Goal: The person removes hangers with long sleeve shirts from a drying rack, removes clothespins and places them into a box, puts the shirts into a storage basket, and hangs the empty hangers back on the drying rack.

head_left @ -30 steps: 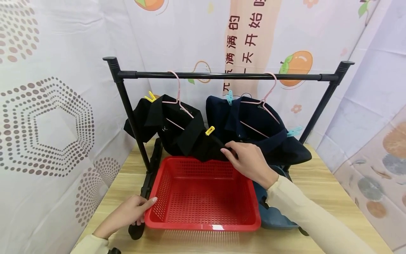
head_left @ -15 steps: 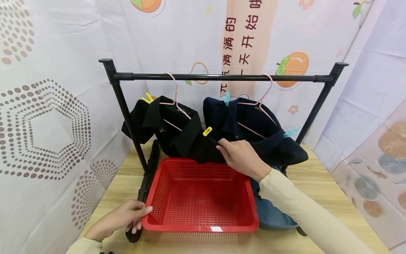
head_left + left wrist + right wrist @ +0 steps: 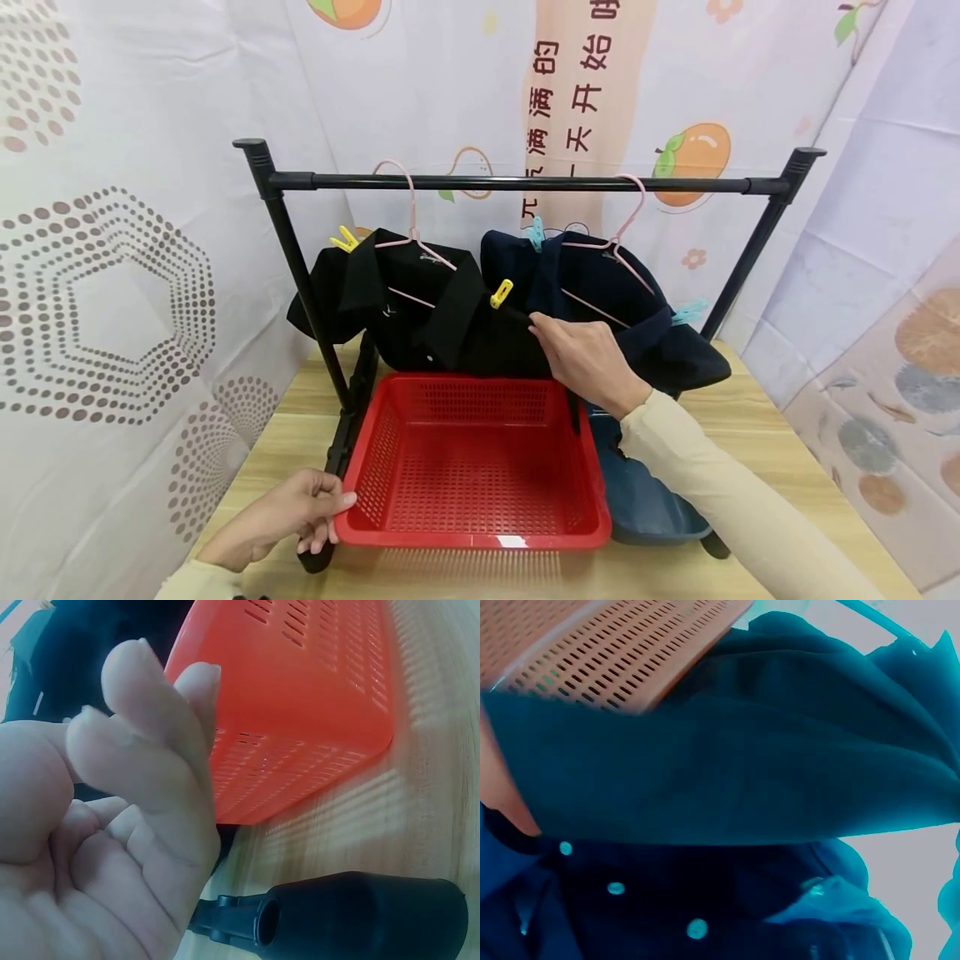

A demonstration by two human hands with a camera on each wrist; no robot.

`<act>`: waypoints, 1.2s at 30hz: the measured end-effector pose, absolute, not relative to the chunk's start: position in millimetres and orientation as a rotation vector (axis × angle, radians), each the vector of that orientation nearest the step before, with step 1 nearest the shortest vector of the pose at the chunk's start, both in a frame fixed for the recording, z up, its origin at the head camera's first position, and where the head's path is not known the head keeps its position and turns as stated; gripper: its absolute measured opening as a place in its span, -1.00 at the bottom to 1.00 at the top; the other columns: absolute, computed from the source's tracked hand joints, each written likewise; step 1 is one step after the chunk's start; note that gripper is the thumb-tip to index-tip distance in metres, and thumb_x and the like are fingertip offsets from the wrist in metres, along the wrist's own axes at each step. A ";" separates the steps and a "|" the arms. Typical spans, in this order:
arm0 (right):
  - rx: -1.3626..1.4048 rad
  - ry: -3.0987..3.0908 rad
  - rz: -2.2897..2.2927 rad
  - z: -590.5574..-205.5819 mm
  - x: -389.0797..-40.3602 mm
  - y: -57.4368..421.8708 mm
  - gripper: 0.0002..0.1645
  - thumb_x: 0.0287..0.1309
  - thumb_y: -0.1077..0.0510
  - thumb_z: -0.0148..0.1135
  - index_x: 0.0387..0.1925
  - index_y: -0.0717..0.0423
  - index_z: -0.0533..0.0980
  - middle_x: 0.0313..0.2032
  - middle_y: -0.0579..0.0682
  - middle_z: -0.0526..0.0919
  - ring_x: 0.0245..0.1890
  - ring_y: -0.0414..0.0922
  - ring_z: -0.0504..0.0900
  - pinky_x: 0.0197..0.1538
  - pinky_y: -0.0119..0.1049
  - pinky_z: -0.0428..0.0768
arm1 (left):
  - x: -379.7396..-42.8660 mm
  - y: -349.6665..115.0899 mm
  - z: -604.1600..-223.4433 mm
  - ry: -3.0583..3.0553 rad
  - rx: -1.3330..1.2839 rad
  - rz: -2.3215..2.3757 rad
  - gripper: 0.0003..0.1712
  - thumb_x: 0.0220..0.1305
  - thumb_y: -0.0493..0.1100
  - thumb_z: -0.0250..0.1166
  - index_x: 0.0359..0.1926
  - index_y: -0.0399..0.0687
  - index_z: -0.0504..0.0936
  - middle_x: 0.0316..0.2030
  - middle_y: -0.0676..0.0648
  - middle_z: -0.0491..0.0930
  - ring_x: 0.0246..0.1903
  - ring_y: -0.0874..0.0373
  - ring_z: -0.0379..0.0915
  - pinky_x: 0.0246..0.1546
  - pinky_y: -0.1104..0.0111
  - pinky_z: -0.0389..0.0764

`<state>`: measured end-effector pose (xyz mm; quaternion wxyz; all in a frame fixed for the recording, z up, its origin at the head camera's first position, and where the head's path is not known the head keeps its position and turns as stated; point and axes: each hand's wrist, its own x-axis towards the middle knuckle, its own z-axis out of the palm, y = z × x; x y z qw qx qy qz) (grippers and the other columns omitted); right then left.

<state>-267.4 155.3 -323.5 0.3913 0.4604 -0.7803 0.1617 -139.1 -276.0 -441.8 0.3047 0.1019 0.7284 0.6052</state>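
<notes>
A black collared shirt (image 3: 450, 346) hangs on a pink hanger (image 3: 413, 218) from the rack's bar. My right hand (image 3: 588, 358) pinches the shirt's sleeve on its right side, stretching it sideways. A yellow clip (image 3: 502, 293) grips the shirt near that shoulder, and another yellow clip (image 3: 345, 239) sits on the opposite shoulder. In the right wrist view, the sleeve cloth (image 3: 727, 765) spreads across the frame. Below the shirt stands a red plastic basket (image 3: 472, 541). My left hand (image 3: 288, 512) holds its front left corner, thumb over the rim and fingers curled outside.
A navy shirt (image 3: 660, 354) with blue clips (image 3: 690, 312) hangs at the right. The black rack (image 3: 300, 267) spans the wooden table (image 3: 300, 425), its foot (image 3: 367, 915) close to my left hand. A blue basin (image 3: 652, 500) stands beside the basket, partly under my right arm.
My right hand has moved slightly up and right, pulling the black sleeve straighter. The yellow clip there rose, and the pink hanger's hook turned and shifted left. The left hand stays at the basket.
</notes>
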 end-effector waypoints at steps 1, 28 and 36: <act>1.171 -1.961 0.406 -321.4 -266.7 156.5 -0.76 0.30 0.33 0.29 -0.02 0.23 0.53 -0.60 -0.06 0.53 -0.71 -0.17 0.46 -0.58 -0.39 0.49 | -139.3 -275.3 -442.2 1.931 0.268 1.605 -0.69 0.53 -0.10 0.22 -0.33 -0.25 0.50 -0.51 -0.13 0.67 -0.69 0.33 0.50 -0.70 0.52 0.41; 1.094 -1.861 0.372 -308.5 -239.0 209.6 -0.53 0.64 0.01 -0.10 -0.04 0.33 0.56 -0.35 0.10 0.72 -0.59 -0.08 0.65 -0.50 -0.12 0.65 | -132.1 -274.3 -448.2 2.017 0.153 1.672 -0.71 0.53 -0.14 0.21 -0.26 -0.32 0.51 -0.60 -0.10 0.63 -0.75 0.33 0.41 -0.74 0.52 0.39; 0.955 -1.721 0.319 -293.8 -230.2 237.7 -0.59 0.60 0.04 -0.01 -0.09 0.32 0.58 -0.59 0.07 0.56 -0.74 -0.05 0.48 -0.71 -0.07 0.37 | -136.6 -271.8 -443.0 2.058 0.186 1.645 -0.71 0.53 -0.14 0.21 -0.31 -0.28 0.51 -0.60 -0.09 0.62 -0.75 0.33 0.34 -0.73 0.53 0.35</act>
